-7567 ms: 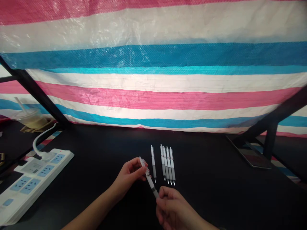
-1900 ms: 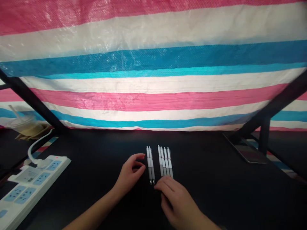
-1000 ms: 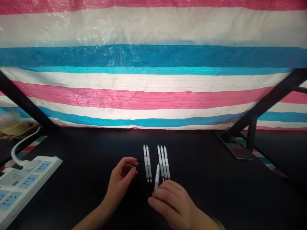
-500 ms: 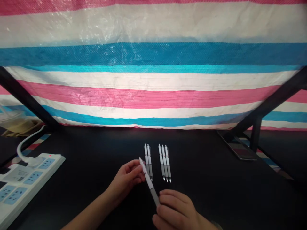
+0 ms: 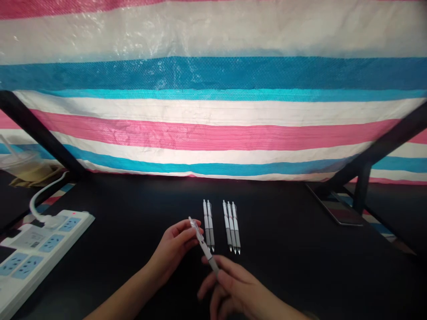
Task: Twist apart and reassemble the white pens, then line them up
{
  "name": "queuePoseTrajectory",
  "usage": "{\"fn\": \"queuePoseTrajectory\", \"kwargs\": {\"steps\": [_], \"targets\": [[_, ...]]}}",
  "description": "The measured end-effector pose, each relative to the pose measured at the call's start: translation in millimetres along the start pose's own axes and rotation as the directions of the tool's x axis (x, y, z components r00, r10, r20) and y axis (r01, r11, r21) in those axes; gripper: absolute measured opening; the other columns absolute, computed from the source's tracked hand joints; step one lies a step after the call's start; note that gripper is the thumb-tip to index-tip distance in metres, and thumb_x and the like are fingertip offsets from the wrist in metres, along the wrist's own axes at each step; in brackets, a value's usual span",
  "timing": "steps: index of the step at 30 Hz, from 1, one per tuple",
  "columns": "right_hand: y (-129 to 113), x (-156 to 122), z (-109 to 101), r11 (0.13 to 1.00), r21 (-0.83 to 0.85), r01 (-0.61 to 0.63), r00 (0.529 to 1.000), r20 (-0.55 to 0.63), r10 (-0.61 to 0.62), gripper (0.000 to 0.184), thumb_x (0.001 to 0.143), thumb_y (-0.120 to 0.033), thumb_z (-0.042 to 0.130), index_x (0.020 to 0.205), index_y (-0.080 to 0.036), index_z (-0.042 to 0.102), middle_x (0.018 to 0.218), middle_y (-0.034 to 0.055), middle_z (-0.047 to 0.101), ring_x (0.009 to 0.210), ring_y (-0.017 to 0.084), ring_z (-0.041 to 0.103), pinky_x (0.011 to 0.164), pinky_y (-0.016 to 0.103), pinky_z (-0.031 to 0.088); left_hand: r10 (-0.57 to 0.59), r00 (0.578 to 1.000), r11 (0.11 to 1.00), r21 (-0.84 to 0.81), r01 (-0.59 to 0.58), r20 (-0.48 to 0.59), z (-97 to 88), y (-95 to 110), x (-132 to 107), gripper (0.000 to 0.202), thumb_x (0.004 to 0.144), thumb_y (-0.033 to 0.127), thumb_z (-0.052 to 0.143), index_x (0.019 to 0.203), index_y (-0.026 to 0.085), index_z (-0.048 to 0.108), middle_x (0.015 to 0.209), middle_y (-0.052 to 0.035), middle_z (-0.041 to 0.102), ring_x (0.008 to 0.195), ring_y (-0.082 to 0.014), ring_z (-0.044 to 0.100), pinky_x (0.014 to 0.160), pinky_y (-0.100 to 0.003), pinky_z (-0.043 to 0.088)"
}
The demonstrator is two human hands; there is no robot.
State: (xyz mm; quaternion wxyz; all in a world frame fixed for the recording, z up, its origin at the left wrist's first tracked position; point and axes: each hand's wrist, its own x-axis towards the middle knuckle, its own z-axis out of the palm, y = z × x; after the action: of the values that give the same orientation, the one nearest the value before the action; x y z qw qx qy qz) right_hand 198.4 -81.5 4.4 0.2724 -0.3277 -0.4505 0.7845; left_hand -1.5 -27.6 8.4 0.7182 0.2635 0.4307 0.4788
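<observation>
My left hand (image 5: 174, 251) and my right hand (image 5: 230, 284) both hold a white retractable pen (image 5: 203, 242) at a slant over the black table (image 5: 133, 209). The left fingers pinch its upper barrel. The right fingertips hold its grey lower end. Just above my hands, a pair of matching pens (image 5: 208, 224) lies side by side. To their right, a group of three pens (image 5: 231, 226) lies parallel, tips toward me. My left fingers are close to the pair but do not touch it.
A white power strip (image 5: 43, 244) with a cable lies at the table's left edge. A phone (image 5: 336, 209) lies at the far right. A plastic cup (image 5: 23, 162) stands beyond the left edge. A striped tarp (image 5: 213, 133) hangs behind black frame bars.
The held pen has moved up and left, and now slants more steeply across my hands. My hands have come closer together, and the view has shifted slightly.
</observation>
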Motion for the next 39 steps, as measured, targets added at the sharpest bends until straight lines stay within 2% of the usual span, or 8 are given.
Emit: {"fn": "queuePoseTrajectory", "kwargs": {"steps": [3,6,12,16,19,22,26,39], "targets": [[5.3,4.1,-0.8,0.940,0.212,-0.267,0.964,0.045,0.263,0.051,0.086,-0.057,0.057,0.105,-0.010,0.063,0.062,0.0030,0.065,0.051,0.009,0.058,0.049,0.017,0.038,0.017,0.999,0.999,0.039,-0.019,0.043,-0.1,-1.2,-0.4,0.023,0.073,0.026,0.082,0.091,0.014,0.078,0.082,-0.0068,0.077,0.080,-0.0157,0.068,0.080,-0.025,0.053],[10.2,6.8,-3.5,0.940,0.193,-0.282,0.958,-0.005,0.288,0.044,0.084,-0.054,0.060,0.090,-0.011,0.065,0.046,-0.0022,0.060,0.035,0.006,0.045,0.039,0.017,0.027,0.031,0.998,0.996,0.077,-0.035,0.057,-1.1,-3.0,0.7,0.024,0.073,0.028,0.082,0.093,0.015,0.078,0.084,-0.0076,0.078,0.083,-0.0180,0.070,0.083,-0.028,0.053],[7.6,7.5,-5.9,0.962,0.081,-0.262,0.960,-0.086,0.268,0.042,0.083,-0.052,0.062,0.087,-0.011,0.065,0.036,-0.0069,0.052,0.025,0.003,0.028,0.031,0.019,0.010,0.033,0.999,0.994,0.105,-0.035,0.017,-2.8,-4.4,2.5,0.027,0.070,0.031,0.084,0.091,0.015,0.078,0.084,-0.0076,0.078,0.083,-0.0192,0.070,0.083,-0.029,0.053],[-0.9,8.3,-3.8,0.932,0.249,-0.264,0.954,-0.078,0.290,0.053,0.083,-0.059,0.058,0.102,-0.010,0.062,0.052,-0.0005,0.064,0.032,0.005,0.044,0.033,0.017,0.021,0.052,0.998,0.996,0.074,-0.050,-0.033,-3.4,-2.7,3.3,0.025,0.070,0.029,0.084,0.090,0.014,0.078,0.084,-0.0075,0.077,0.084,-0.0192,0.069,0.082,-0.028,0.053],[-0.4,9.7,-4.2,0.897,0.340,-0.283,0.945,-0.062,0.322,0.049,0.087,-0.057,0.049,0.089,-0.010,0.062,0.054,0.0027,0.063,0.036,0.008,0.052,0.034,0.018,0.026,0.050,0.997,0.997,0.067,-0.046,-0.058,-2.3,-1.5,3.6,0.026,0.069,0.029,0.084,0.089,0.014,0.078,0.083,-0.0078,0.076,0.084,-0.0200,0.068,0.081,-0.029,0.052],[2.6,10.1,-5.4,0.911,0.326,-0.254,0.955,-0.066,0.290,0.032,0.085,-0.045,0.060,0.088,-0.014,0.059,0.058,0.0006,0.065,0.040,0.009,0.057,0.036,0.017,0.031,0.034,0.998,0.998,0.058,-0.031,-0.058,-0.2,-0.8,3.1,0.028,0.066,0.029,0.085,0.088,0.014,0.078,0.080,-0.0073,0.075,0.079,-0.0185,0.067,0.078,-0.029,0.052],[0.3,8.3,-5.2,0.908,0.306,-0.287,0.953,-0.006,0.303,0.042,0.084,-0.051,0.062,0.098,-0.011,0.059,0.077,0.0085,0.072,0.051,0.012,0.066,0.041,0.017,0.039,0.034,0.998,0.999,0.043,-0.032,-0.051,0.9,-0.7,2.4,0.026,0.066,0.028,0.085,0.087,0.014,0.078,0.079,-0.0066,0.074,0.078,-0.0175,0.066,0.077,-0.028,0.053],[-0.5,8.6,-6.1,0.917,0.292,-0.271,0.959,-0.005,0.285,0.032,0.080,-0.042,0.069,0.091,-0.016,0.054,0.084,0.0046,0.070,0.055,0.013,0.070,0.041,0.016,0.043,0.015,0.999,0.999,0.031,-0.014,-0.045,-0.4,-1.8,2.3,0.024,0.069,0.026,0.083,0.088,0.014,0.078,0.078,-0.0063,0.073,0.074,-0.0157,0.065,0.073,-0.026,0.052]]}}
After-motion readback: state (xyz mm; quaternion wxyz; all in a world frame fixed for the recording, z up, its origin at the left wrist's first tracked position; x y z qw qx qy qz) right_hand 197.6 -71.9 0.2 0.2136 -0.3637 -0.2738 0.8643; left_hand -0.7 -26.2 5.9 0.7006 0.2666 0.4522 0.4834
